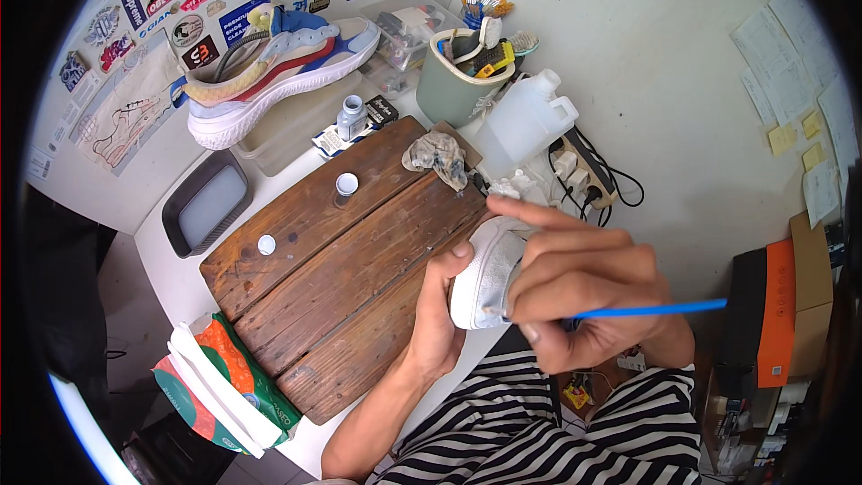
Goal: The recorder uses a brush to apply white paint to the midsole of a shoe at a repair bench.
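Note:
My left hand [435, 314], at the lower middle, grips a white shoe [476, 274] by its side, beyond the front right of a worn wooden board [332, 278]. My right hand [593, 287] is curled closed around a slim blue-handled brush [655, 309], whose tip is at the shoe's surface, mostly hidden by fingers. On the board stand a small cup [346, 187] with pale contents and a white round cap or lid [266, 244]; a stained crumpled rag [435, 157] lies at its back right corner.
Behind the board are a colourful sneaker [251, 103], small bottle [351, 121], green bucket of tools [453, 90], translucent jug [525, 126] and power strip [584, 180] with cables. A grey tray [205, 207] and tissue pack [224, 386] sit left. Stacked boxes [763, 305] stand right.

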`<state>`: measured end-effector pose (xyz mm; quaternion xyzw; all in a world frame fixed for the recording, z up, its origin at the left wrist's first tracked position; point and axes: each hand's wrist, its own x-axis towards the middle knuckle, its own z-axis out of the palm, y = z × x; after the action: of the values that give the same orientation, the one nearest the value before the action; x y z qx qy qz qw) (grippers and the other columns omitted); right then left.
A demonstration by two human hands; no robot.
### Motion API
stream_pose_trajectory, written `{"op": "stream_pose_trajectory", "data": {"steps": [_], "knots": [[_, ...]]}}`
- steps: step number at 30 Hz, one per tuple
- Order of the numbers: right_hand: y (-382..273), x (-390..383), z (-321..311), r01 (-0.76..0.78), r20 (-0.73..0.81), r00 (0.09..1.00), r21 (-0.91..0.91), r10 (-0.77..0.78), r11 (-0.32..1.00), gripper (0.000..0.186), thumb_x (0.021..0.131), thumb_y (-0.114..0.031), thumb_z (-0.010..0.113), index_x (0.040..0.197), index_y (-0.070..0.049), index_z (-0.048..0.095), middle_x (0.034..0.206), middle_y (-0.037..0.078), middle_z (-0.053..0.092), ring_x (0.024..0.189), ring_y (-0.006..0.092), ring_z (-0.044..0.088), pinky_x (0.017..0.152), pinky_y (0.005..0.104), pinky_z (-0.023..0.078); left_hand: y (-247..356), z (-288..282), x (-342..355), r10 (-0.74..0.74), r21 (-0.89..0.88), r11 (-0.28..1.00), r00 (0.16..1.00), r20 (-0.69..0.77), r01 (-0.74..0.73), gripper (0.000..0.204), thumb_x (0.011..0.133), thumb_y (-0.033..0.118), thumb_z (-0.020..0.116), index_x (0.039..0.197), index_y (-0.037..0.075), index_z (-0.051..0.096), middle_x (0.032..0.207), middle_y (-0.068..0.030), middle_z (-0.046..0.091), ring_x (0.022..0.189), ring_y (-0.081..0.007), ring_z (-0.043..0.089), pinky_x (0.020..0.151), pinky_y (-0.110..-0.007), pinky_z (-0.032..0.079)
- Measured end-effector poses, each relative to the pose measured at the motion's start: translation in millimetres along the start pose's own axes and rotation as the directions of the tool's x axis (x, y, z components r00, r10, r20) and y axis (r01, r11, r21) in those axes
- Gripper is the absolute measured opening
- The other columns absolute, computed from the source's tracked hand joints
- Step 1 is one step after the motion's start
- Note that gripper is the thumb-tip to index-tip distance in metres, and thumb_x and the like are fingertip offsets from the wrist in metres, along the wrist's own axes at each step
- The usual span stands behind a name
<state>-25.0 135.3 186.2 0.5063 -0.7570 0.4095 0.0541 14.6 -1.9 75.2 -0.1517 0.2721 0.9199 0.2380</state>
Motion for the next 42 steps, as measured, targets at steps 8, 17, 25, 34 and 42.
{"op": "stream_pose_trajectory", "data": {"steps": [8, 17, 25, 34, 42], "knots": [[22.0, 4.5, -23.8, -0.029, 0.014, 0.999, -0.066, 0.030, 0.997, 0.009, 0.083, 0.005, 0.060, 0.089, 0.000, 0.064, 0.071, 0.009, 0.067, 0.061, 0.0179, 0.063, 0.105, 0.0652, 0.043, 3.8, -4.2, 3.0, 0.027, 0.022, 0.999, 0.999, 0.034, -0.028, 0.062, 0.093, 0.053, 0.052, 0.124, 0.001, 0.062, 0.112, -0.0148, 0.070, 0.099, -0.0233, 0.068, 0.091, -0.037, 0.052], [61.4, 32.9, -20.6, -0.405, 0.018, 0.904, 0.352, 0.427, 0.844, 0.011, 0.099, 0.001, 0.056, 0.109, 0.004, 0.059, 0.097, 0.008, 0.066, 0.085, 0.0142, 0.069, 0.074, 0.0274, 0.056, 11.9, -26.3, 17.5, -0.035, 0.086, 0.996, 0.928, 0.371, 0.004, 0.088, 0.083, 0.050, 0.052, 0.148, -0.008, 0.041, 0.144, -0.0269, 0.053, 0.131, -0.0355, 0.055, 0.112, -0.042, 0.041], [166.0, 71.8, 56.6, -0.471, 0.251, 0.879, 0.324, 0.406, 0.820, 0.012, 0.095, -0.004, 0.063, 0.106, 0.001, 0.060, 0.090, 0.013, 0.074, 0.084, 0.0165, 0.070, 0.074, 0.0309, 0.056, 4.3, -49.7, 25.8, -0.098, 0.027, 0.995, 0.930, 0.353, 0.094, 0.074, 0.090, 0.044, 0.052, 0.148, -0.002, 0.047, 0.137, -0.0192, 0.060, 0.119, -0.0246, 0.061, 0.104, -0.033, 0.044], [197.7, 72.0, 88.2, -0.472, 0.288, 0.866, 0.198, 0.409, 0.859, 0.012, 0.095, -0.005, 0.063, 0.105, -0.002, 0.059, 0.091, 0.010, 0.073, 0.086, 0.0169, 0.068, 0.076, 0.0333, 0.054, 15.1, -46.3, 22.2, -0.107, 0.073, 0.994, 0.915, 0.390, 0.085, 0.078, 0.088, 0.045, 0.051, 0.151, -0.002, 0.043, 0.142, -0.0204, 0.056, 0.126, -0.0275, 0.058, 0.108, -0.035, 0.042], [193.3, 75.8, 86.1, -0.478, 0.320, 0.848, 0.119, 0.423, 0.870, 0.011, 0.096, -0.004, 0.063, 0.106, -0.002, 0.058, 0.093, 0.010, 0.073, 0.091, 0.0131, 0.068, 0.078, 0.0317, 0.055, 17.7, -38.9, 20.5, -0.132, 0.158, 0.984, 0.926, 0.354, 0.080, 0.087, 0.083, 0.048, 0.052, 0.153, -0.003, 0.038, 0.149, -0.0233, 0.049, 0.134, -0.0324, 0.052, 0.115, -0.038, 0.035]]}}
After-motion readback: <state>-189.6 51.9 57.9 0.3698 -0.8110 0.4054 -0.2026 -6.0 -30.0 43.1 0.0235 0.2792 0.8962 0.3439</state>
